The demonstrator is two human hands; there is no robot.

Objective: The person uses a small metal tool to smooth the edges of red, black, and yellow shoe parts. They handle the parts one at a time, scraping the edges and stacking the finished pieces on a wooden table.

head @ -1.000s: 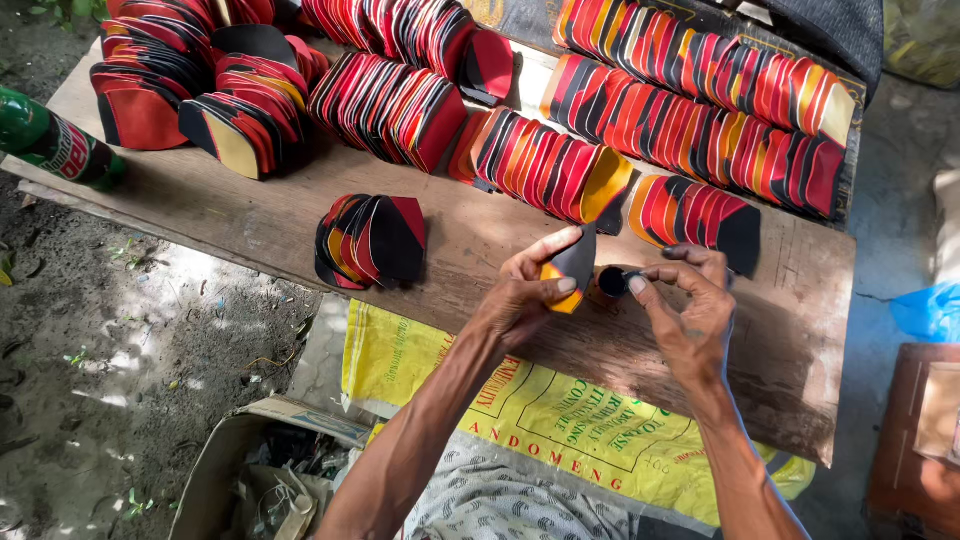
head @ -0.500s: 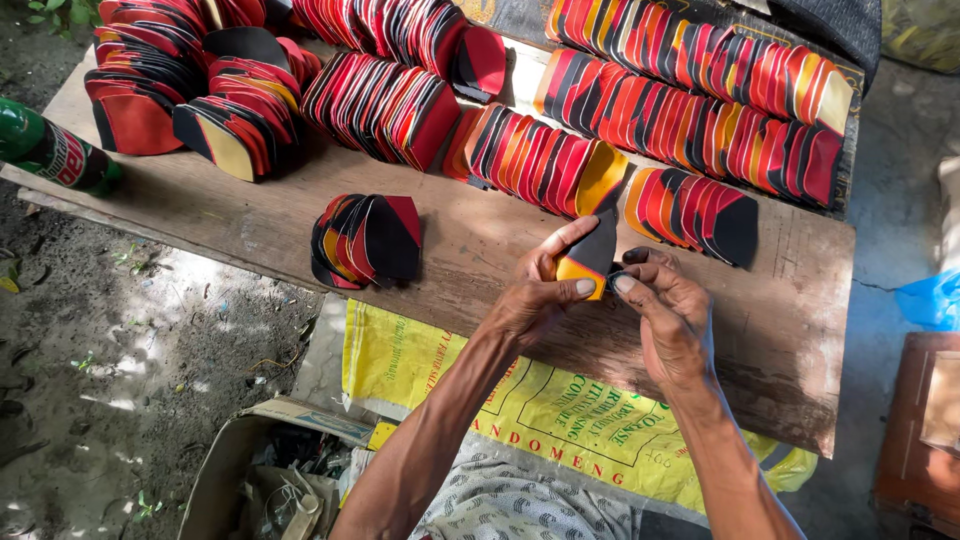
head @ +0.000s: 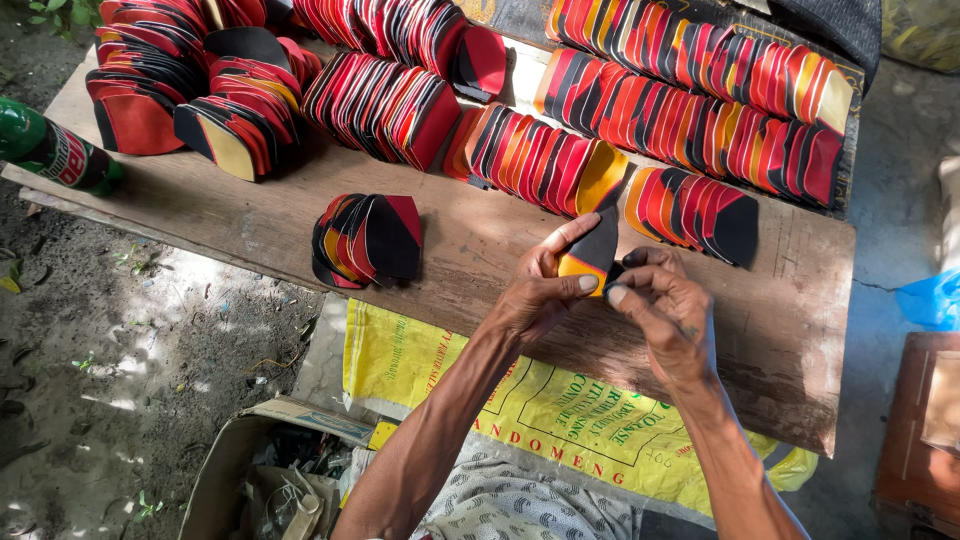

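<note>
Much of the held piece is hidden: the black and yellow cut piece (head: 592,255) is covered along its lower edge by the thumb and fingertips of both hands, so its full outline cannot be made out. A small dark object is glimpsed between the fingers of the right hand (head: 665,315), but what it is cannot be told. The rows of stacked pieces (head: 700,95) at the top are cut off by the frame edge, as is the green bottle (head: 45,150) at the left.

The cut piece is held just above the wooden board (head: 480,250), near its front edge and below the row of red, orange and black pieces (head: 545,160). Its long axis runs roughly upright in the view, leaning a little to the right; the black pointed end is turned away from the person and the yellow end is turned toward them.

The left hand (head: 545,295) is closed on the piece, with the thumb pressed at the yellow end and a finger laid along the black edge. The right hand is pinched with curled fingers at the piece's lower right side.

A small fanned pile of pieces (head: 365,240) lies well apart to the left. A yellow printed sack (head: 560,410) hangs below the board, and a cardboard box (head: 250,470) is seen on the ground.
</note>
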